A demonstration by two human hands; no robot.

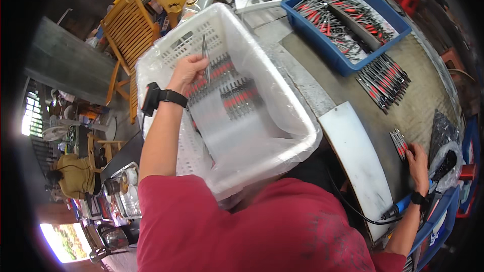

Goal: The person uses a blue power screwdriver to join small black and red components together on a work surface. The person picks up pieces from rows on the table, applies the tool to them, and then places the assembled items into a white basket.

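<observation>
My left hand (190, 70) is over the white plastic crate (308, 136), its fingers closed round a slim, dark, pen-like stick (204, 48) that points up. Below it, inside the crate's clear plastic liner, lie rows of black-and-red pen-like sticks (237, 98) on a pale translucent layer. My right hand (417, 163) rests on the table at the right, fingers bent but apart. Its fingertips are beside a small bunch of the same sticks (398, 143), and I cannot make out anything held in them.
A divided blue tray (343, 65) of loose sticks stands at the back right, with a neat bundle (383, 83) in front. By my right wrist lies a blue-handled corded tool (398, 209). A white board (353, 156) lines the table edge. Behind the crate leans a wooden folding chair (130, 30).
</observation>
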